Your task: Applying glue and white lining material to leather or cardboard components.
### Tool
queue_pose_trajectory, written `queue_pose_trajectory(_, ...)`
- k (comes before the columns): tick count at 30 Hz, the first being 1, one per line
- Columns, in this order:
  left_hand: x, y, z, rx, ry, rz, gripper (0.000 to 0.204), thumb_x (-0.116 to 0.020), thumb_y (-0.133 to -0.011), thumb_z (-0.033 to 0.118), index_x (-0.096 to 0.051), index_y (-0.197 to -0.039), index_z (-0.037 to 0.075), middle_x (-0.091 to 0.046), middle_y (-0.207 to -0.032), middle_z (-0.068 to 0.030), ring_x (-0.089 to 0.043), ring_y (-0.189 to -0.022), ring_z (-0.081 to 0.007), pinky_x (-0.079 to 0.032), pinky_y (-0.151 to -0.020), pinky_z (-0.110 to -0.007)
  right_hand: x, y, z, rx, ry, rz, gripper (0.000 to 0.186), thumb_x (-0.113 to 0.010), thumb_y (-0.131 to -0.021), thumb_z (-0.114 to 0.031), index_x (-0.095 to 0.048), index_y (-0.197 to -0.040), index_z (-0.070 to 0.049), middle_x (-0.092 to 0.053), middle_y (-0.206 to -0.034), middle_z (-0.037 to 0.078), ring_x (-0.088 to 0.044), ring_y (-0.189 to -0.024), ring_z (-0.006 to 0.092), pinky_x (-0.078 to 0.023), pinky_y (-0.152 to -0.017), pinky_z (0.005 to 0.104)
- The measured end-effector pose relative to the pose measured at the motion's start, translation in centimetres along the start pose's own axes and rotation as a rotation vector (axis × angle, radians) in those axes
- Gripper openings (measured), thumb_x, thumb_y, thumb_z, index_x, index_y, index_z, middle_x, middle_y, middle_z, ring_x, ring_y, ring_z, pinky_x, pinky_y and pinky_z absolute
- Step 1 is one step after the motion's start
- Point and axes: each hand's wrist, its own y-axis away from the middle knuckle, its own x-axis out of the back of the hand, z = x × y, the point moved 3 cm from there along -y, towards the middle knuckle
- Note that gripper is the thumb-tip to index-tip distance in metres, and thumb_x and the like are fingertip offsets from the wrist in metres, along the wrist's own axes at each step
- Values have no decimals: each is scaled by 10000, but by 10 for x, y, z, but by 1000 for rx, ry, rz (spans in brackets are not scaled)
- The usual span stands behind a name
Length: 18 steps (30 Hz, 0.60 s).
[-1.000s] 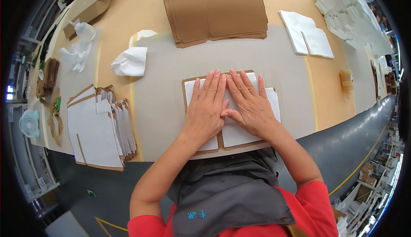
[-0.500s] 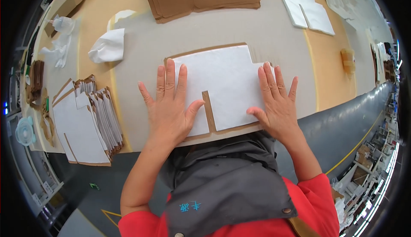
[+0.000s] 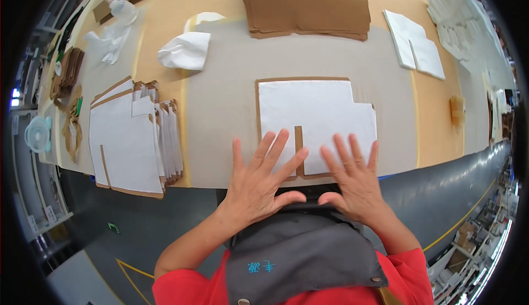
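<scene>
White-lined brown panel [image 3: 328,98] lies flat, lining on, under and beyond my splayed, empty left hand [image 3: 256,186] and right hand [image 3: 357,186]; lined panels [image 3: 124,142] pile leftward, seemingly unlined brown sheets [image 3: 306,7] farther ahead.

1 view, from the left of 2 fisheye cameras worn side by side on the person's head, looks steeply down from above the apron [image 3: 314,250], between 5 and 6 o'clock, and out across the tabletop [image 3: 231,101] toward 12 o'clock. Close to the lens lie the left hand [image 3: 256,186] at 6 o'clock and right hand [image 3: 355,186] at 4. Farther off, it catches floor [image 3: 135,211] at 8 and shelving [image 3: 471,233] at 4, edges bending toward the dark rim.
</scene>
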Motion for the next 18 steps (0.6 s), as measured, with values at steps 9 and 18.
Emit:
queue_pose_trajectory(9,-12,-73,-50,3,-94,184,841,-488,-933,623,-269,-1576,126,-200,-1650,-115,-177,-1527,-283,-35,-1169,-669,37,-85,15,-19,-401,261,697,-502,-1003,-489,-346,-1538,-71,-294,-1609,158,-282,-1478,348,-212,-1191,506)
queue_pose_trajectory(18,11,-38,-94,323,298,590,536,-568,-1002,260,-434,-1479,54,-240,-1615,-221,-159,-1513,-412,-144,-1181,-613,5,-173,-11,164,-226,412,84,-692,-868,-52,-632,-921,-28,-602,-846,104,-610,-809,274,-522,-696,385)
